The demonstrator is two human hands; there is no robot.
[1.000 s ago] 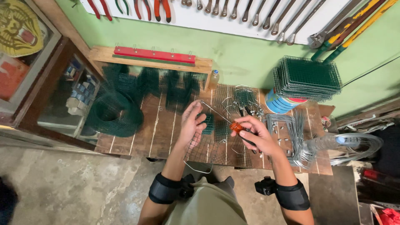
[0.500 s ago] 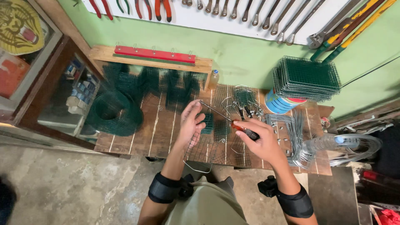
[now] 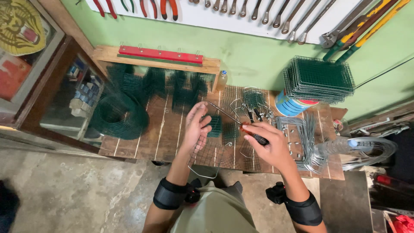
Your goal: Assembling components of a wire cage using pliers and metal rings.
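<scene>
Wire work at wooden desk [image 3: 168, 129].
Right hand [image 3: 269, 146] fingers clenched around red-and-black-handled pliers [image 3: 254, 134]; left hand [image 3: 196, 125] fingers spread flat atop grey wire mesh panel [image 3: 207, 157].

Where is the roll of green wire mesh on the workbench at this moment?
In the head view, the roll of green wire mesh lies at the workbench's left end, beside the glass-fronted cabinet, left of the left hand.

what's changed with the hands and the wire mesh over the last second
Little has changed. The right hand shifted slightly with its red-and-black-handled tool, keeping hold of it. The left hand stays pressed flat on the wire mesh panel at the workbench edge. The green mesh roll and stacked green panels have not moved.
</scene>
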